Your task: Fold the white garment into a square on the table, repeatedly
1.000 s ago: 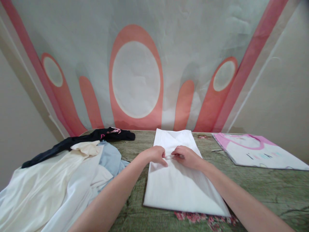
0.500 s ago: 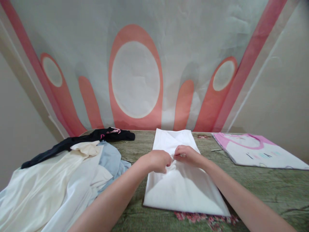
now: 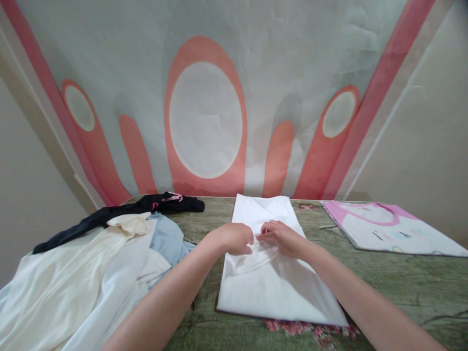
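the left hand (image 3: pixel 237 239) and right hand (image 3: pixel 280 237) pinch the white garment (image 3: pixel 281 287), folded on the table (image 3: pixel 387 297) around five o'clock. the pink-and-white shirt (image 3: pixel 395 229) lies toward four, the heaped clothes (image 3: pixel 73 287) toward eight.

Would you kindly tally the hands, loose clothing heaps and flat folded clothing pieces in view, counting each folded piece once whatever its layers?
Hands: 2 (left hand, right hand)
Loose clothing heaps: 1 (mixed heap)
Flat folded pieces: 2 (white garment, pink-and-white shirt)
Total: 5
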`<action>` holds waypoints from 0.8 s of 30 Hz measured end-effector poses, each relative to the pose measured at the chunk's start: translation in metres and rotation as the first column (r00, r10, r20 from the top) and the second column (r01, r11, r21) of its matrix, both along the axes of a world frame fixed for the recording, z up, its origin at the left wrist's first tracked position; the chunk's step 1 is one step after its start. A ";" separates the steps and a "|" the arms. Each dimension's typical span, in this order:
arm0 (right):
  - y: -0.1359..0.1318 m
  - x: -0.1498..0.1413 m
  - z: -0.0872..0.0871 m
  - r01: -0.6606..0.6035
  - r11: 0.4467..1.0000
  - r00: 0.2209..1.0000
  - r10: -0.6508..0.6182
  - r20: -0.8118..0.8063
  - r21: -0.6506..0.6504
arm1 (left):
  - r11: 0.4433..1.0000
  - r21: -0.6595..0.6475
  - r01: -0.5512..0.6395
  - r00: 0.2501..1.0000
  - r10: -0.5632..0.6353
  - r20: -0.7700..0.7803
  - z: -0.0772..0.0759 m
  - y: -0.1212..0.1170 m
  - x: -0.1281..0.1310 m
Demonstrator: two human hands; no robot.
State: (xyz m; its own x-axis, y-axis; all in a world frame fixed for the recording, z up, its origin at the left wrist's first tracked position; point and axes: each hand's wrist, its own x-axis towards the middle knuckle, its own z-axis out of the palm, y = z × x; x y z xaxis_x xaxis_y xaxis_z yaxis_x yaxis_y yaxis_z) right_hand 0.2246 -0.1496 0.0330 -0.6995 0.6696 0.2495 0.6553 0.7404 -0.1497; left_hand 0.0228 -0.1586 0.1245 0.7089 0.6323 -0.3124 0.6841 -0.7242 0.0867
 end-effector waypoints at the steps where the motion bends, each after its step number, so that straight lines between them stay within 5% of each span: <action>1: -0.002 0.000 0.002 0.005 1.000 1.000 -0.005 0.023 0.013 | 1.000 0.012 -0.015 1.000 0.015 0.017 -0.002 0.004 -0.001; 9: 0.000 0.006 0.011 0.030 0.998 1.000 -0.029 0.010 -0.056 | 0.997 0.047 0.060 0.960 -0.071 0.271 -0.024 0.022 -0.001; 14: 0.005 0.013 0.008 0.032 0.992 0.999 -0.032 0.002 -0.125 | 0.982 -0.023 0.187 0.958 -0.177 0.225 -0.032 0.025 0.002; 19: 0.005 0.011 0.000 0.060 0.983 0.998 -0.060 0.003 -0.174 | 0.983 -0.044 0.180 0.971 -0.170 0.169 -0.036 0.026 0.001; 24: 0.004 0.019 0.013 0.029 0.980 0.995 -0.047 -0.087 -0.199 | 0.983 -0.014 0.181 0.963 -0.174 0.205 -0.037 0.027 0.002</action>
State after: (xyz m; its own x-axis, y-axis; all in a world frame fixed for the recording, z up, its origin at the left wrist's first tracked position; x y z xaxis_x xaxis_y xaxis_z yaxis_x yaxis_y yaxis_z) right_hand 0.2436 -0.1454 0.0456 -0.6533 0.7374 0.1714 0.6593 0.6654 -0.3501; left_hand 0.0246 -0.1319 0.0876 0.8595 0.4823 -0.1693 0.5104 -0.8270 0.2355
